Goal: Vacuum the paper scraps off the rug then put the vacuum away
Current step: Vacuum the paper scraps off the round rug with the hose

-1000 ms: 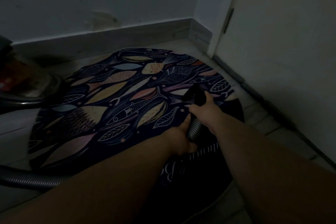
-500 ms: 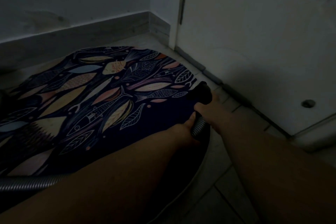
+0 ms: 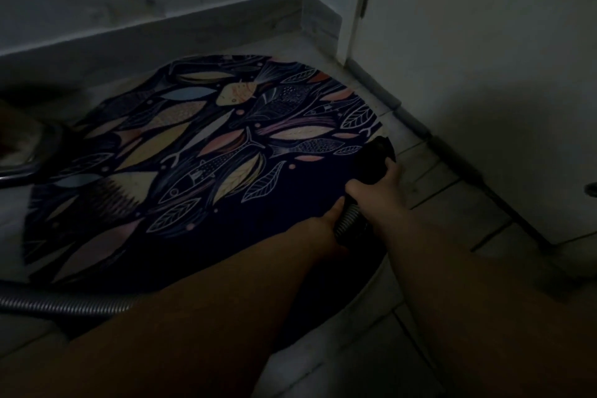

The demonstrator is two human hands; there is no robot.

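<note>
A round dark rug (image 3: pixel 200 152) with a fish and leaf pattern lies on the tiled floor. The black vacuum nozzle (image 3: pixel 376 158) points down at the rug's right edge. My right hand (image 3: pixel 379 195) grips the nozzle's rear end. Just behind it, my left hand (image 3: pixel 323 229) holds the ribbed grey hose (image 3: pixel 350 220). More of the hose (image 3: pixel 64 304) runs across the floor at lower left. No paper scraps show on the rug in this dim light.
A white door (image 3: pixel 484 58) stands close on the right, with a doorstop (image 3: pixel 591 187) near its bottom edge. A wall with a pale baseboard (image 3: pixel 161 32) runs behind the rug. Part of the vacuum body (image 3: pixel 19 152) sits at the left edge.
Both hands have carried the nozzle from the middle right of the rug out to its right edge. The view swung right and then partly back left.
</note>
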